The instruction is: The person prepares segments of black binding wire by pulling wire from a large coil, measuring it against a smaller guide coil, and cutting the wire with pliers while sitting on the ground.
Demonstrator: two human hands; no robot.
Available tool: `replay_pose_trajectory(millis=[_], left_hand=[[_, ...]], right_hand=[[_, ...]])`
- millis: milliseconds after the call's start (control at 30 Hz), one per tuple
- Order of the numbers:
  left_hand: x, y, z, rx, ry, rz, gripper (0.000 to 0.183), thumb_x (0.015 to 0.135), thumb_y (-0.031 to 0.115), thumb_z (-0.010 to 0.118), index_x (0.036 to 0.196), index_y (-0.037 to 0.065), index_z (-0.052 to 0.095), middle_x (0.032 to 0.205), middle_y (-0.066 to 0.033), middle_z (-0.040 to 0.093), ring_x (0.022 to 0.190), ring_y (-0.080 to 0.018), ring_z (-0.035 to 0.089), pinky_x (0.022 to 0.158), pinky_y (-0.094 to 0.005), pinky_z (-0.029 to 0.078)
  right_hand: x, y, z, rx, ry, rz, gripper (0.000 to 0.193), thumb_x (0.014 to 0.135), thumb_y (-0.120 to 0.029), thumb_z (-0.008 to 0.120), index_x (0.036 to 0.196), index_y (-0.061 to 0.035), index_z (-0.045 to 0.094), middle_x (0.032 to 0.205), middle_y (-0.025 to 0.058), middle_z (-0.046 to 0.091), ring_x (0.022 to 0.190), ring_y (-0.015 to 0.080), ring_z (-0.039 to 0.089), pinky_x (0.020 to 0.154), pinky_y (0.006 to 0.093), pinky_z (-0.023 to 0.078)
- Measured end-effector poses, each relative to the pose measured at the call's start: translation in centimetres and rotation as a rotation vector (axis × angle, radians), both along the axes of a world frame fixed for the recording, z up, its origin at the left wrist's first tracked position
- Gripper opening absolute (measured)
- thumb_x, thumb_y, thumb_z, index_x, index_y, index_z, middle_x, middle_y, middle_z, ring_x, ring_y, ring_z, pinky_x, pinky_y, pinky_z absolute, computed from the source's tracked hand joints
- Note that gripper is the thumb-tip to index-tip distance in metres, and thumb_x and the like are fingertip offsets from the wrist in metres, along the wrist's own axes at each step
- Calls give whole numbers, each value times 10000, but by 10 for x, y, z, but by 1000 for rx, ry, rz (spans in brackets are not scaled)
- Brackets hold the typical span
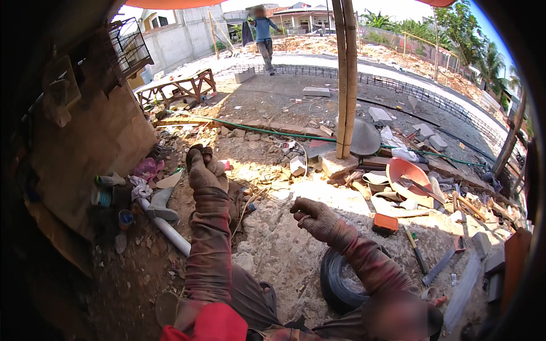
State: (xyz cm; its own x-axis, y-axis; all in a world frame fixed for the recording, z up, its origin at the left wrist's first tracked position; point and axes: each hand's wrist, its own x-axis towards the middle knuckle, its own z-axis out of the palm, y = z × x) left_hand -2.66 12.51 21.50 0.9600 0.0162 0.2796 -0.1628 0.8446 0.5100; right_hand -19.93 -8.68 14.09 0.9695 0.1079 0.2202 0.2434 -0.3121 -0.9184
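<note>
Both my hands wear dirty brownish work gloves, and my sleeves are reddish and stained. My left hand (203, 169) is raised over the rubble near a white plastic pipe (168, 232), its fingers curled over at the top. I see nothing clearly held in it. My right hand (313, 217) hovers over pale rough concrete (284, 250), its fingers curled into a loose fist. Just below my right forearm lies a coil of black wire (340, 279).
Two bamboo poles (345, 79) stand ahead on a brick. To the right lie an orange pan (408, 173), a grey metal basin (364, 138), a hammer (417, 253) and scrap wood. A green hose (267, 130) crosses the ground. A person (263, 35) walks far off by rebar.
</note>
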Motion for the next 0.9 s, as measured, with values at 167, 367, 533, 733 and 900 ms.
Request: replay_pose_trajectory(millis=[167, 367, 533, 733, 900], left_hand=[[40, 53, -19, -9, 234, 236, 221, 972, 228, 425, 771, 136, 437, 662, 22, 405, 459, -87, 252, 390, -246, 183], [59, 82, -39, -179, 412, 154, 335, 955, 363, 470, 727, 126, 408, 589, 15, 414, 437, -107, 232, 393, -241, 244], [44, 43, -46, -23, 326, -91, 202, 939, 304, 540, 934, 103, 560, 818, -18, 608, 731, -151, 599, 611, -282, 508], [2, -16, -39, 243, 170, -364, 279, 926, 31, 452, 1203, 67, 442, 1076, -150, 585, 1015, -290, 616, 825, -470, 571], [-3, -34, -39, 140, 230, -357, 184, 957, 68, 402, 1096, 86, 520, 1072, -109, 586, 905, -236, 635, 756, -447, 565]], right_hand=[[-18, -75, -17, -198, -24, -113, 327, 741, -24, 569, 1064, -30, 619, 921, 132, 670, 873, 218, 652, 795, 321, 511], [-35, -83, -30, -341, -39, -268, 264, 753, -34, 534, 997, -30, 633, 912, 153, 672, 861, 261, 660, 798, 352, 508], [-37, -76, -18, -374, -141, -418, 240, 749, -1, 522, 965, -30, 624, 795, 155, 651, 773, 278, 661, 705, 337, 516], [-37, -58, -14, -453, -255, -483, 239, 707, 29, 507, 919, 9, 615, 758, 151, 634, 707, 263, 647, 655, 331, 508], [-43, -59, -21, -546, -32, -366, 263, 752, -21, 523, 994, -26, 625, 852, 157, 665, 799, 290, 657, 722, 342, 514]])
